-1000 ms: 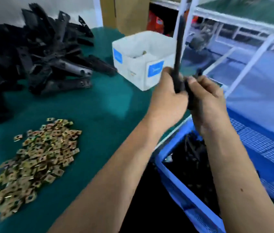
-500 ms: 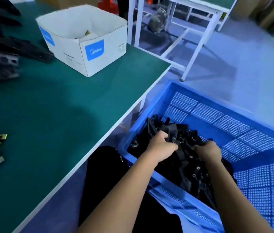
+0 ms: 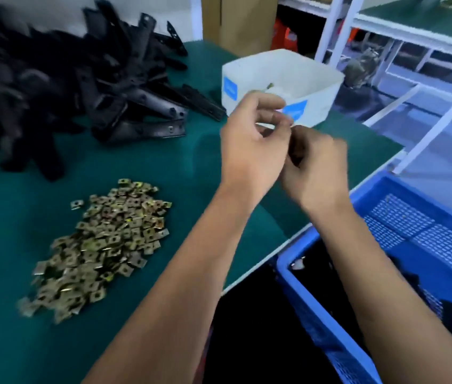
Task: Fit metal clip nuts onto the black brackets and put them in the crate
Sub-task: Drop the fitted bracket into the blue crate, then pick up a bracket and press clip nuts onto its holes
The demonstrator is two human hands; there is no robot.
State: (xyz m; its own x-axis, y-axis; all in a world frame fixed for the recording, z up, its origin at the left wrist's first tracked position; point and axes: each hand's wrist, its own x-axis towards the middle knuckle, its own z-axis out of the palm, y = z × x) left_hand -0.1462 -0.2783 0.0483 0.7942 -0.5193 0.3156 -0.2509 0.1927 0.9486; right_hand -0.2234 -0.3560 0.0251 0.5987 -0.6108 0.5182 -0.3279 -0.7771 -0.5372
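My left hand (image 3: 249, 145) and my right hand (image 3: 316, 167) are raised close together over the green table (image 3: 150, 167), in front of the white box. Both have curled fingers, and I see no bracket or clip nut in either; the right palm faces away from me. A heap of brass-coloured clip nuts (image 3: 103, 245) lies on the table at the lower left. Loose black brackets (image 3: 86, 87) are piled at the back left. The blue crate (image 3: 302, 289) stands below the table's right edge, with dark brackets (image 3: 446, 311) inside.
A white cardboard box (image 3: 321, 103) with blue labels sits at the table's far right corner. Behind it stand a brown carton (image 3: 236, 20) and a white-framed bench (image 3: 413, 20). The whole frame is motion-blurred.
Both hands have come up out of the blue crate, where they set down the bracket, and are back over the table. The view has swung left to the table.
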